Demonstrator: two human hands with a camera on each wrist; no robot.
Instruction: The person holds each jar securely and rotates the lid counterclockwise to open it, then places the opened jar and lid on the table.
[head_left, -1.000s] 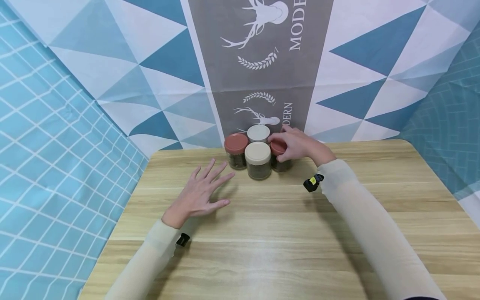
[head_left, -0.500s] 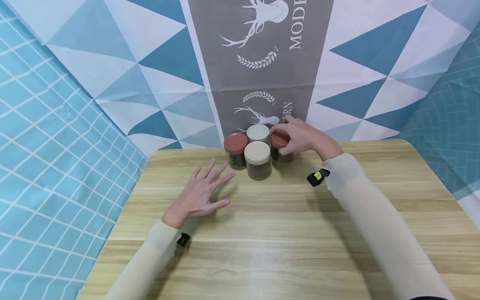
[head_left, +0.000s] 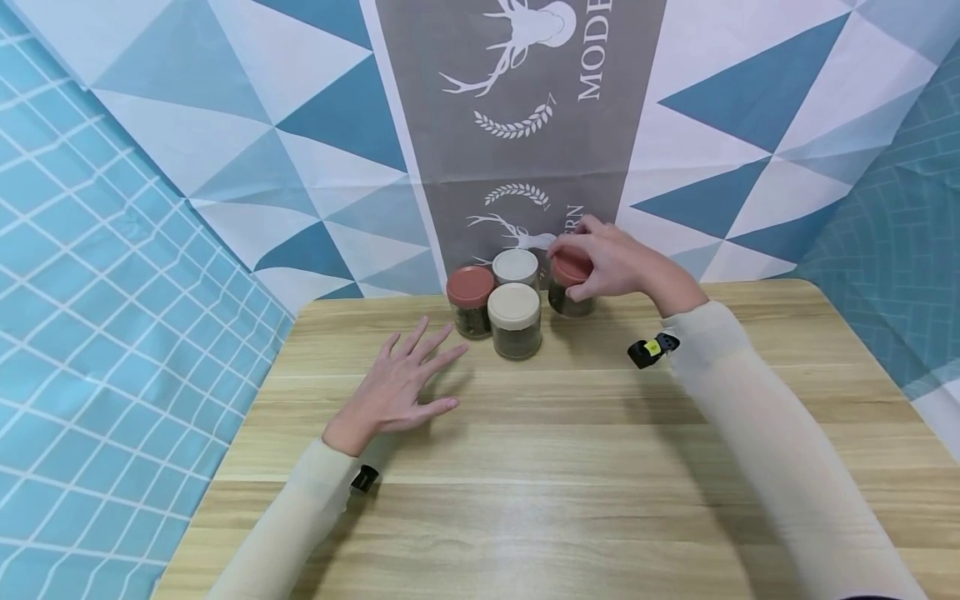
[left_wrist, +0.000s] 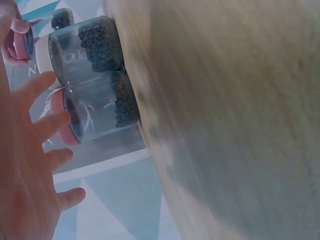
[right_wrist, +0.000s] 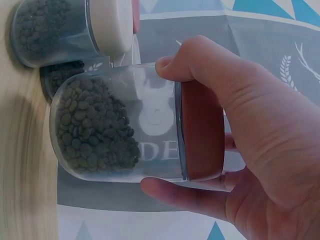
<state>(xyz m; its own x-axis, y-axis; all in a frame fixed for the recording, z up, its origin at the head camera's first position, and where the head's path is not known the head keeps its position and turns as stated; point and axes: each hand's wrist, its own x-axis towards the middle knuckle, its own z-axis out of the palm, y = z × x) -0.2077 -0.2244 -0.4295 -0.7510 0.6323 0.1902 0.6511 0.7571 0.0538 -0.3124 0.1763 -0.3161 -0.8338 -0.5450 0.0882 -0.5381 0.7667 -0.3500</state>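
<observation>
My right hand (head_left: pixel 611 257) grips a glass jar with a red lid (head_left: pixel 572 275) from above, thumb and fingers around the lid and upper glass. Dark bean-like pellets fill the lower part of this jar (right_wrist: pixel 95 127) in the right wrist view. Whether its base touches the table, I cannot tell. Just left of it stand a cream-lidded jar (head_left: pixel 514 321), a white-lidded jar (head_left: pixel 516 267) behind that, and another red-lidded jar (head_left: pixel 471 302). My left hand (head_left: pixel 397 383), fingers spread, holds nothing in front of the left red-lidded jar; its fingers (left_wrist: pixel 42 125) show in the left wrist view.
The wooden table (head_left: pixel 495 500) stretches towards me. A patterned cloth backdrop (head_left: pixel 525 150) rises right behind the jars, and a blue grid-patterned cloth (head_left: pixel 112 317) hangs on the left.
My right hand has shifted the red-lidded jar back and to the right, opening a gap from the cream-lidded jar. The left hand and the other jars have stayed in place.
</observation>
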